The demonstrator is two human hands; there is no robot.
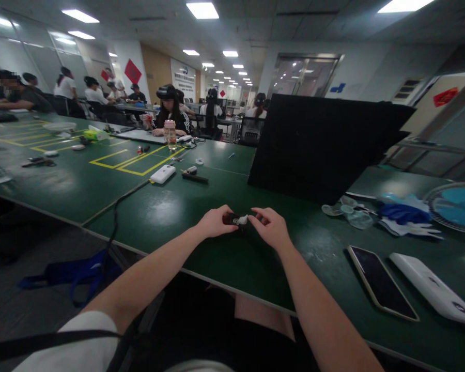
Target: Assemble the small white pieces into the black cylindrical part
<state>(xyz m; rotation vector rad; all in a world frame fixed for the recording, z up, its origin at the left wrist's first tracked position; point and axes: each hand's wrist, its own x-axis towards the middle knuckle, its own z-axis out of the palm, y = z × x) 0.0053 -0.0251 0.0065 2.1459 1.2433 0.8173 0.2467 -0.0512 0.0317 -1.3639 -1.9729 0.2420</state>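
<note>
My left hand [216, 221] is closed on a small dark case [231, 219] just above the green table [217, 261]. A small white piece [243, 220] sits at the right end of the case; its exact shape is too small to tell. My right hand [268, 226] is just right of the white piece, thumb and forefinger close to its tip. The fingers of that hand are bent with a gap between them, and nothing is visibly gripped in them.
A large black panel [313, 150] stands behind my right hand. At the right lie a phone [383, 281], a white power bank [434, 287] and blue and white gloves [406, 214]. A white device [163, 174] and a black bar [195, 177] lie at the back left. People sit beyond.
</note>
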